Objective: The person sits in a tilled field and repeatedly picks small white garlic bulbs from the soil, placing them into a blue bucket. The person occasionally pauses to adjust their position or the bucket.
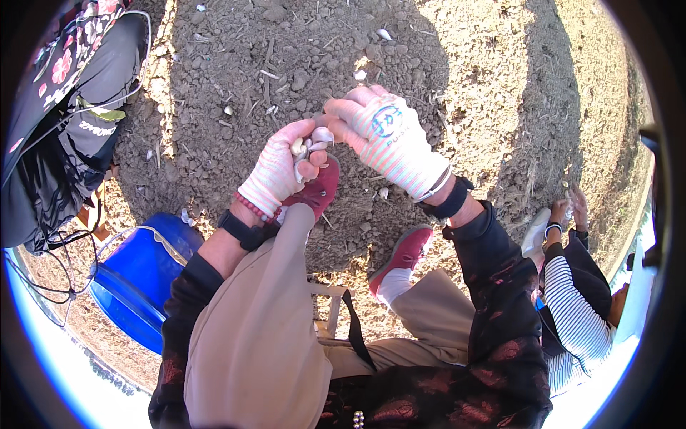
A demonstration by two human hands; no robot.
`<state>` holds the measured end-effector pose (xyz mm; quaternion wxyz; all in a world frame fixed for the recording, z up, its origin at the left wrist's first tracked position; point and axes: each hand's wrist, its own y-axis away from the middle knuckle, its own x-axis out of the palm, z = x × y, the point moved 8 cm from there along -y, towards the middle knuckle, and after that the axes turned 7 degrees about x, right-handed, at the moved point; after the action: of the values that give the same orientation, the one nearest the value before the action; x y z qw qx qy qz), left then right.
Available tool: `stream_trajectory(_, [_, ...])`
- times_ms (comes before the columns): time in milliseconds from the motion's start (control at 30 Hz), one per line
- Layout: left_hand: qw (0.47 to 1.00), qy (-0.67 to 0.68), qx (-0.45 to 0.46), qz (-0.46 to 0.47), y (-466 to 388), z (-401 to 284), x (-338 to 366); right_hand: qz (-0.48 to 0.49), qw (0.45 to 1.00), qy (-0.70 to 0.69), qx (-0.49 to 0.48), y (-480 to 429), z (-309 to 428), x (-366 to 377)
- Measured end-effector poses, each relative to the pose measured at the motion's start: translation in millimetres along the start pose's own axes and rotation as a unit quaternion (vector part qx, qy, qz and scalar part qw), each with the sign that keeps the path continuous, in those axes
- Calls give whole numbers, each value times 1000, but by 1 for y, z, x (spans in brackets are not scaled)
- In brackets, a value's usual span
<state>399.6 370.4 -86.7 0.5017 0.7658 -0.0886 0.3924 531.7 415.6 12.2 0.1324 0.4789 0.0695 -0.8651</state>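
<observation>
My left hand (276, 166), in a striped glove with bare fingertips, cups several garlic cloves (322, 135) in its curled fingers. The cloves are white to pale purple. Close by on the right is my right hand (388, 137), gloved the same way, its fingers bent towards the cloves. Whether a clove sits between its fingertips cannot be made out. Both hands are above tilled soil (225, 53). Loose cloves lie on that soil: one clove (383, 34) at the top, another clove (359, 75) just beyond my right hand, and a small one (228, 110) to the left.
A blue bucket (134, 284) with a wire handle stands at lower left. My red shoes (404, 252) rest on the soil, with a wooden stool (333, 311) between my legs. One person (102, 69) is at the left edge; another person (576, 300) in striped sleeves is at the right.
</observation>
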Motion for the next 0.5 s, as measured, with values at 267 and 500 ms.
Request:
stream_trajectory(267, [988, -151, 19, -9, 5, 10, 10, 160, 977, 104, 98, 17, 11, 41])
stream_trajectory(500, [982, -189, 12, 0, 5, 14, 10, 152, 971, -1, 186, 31, -4, 39])
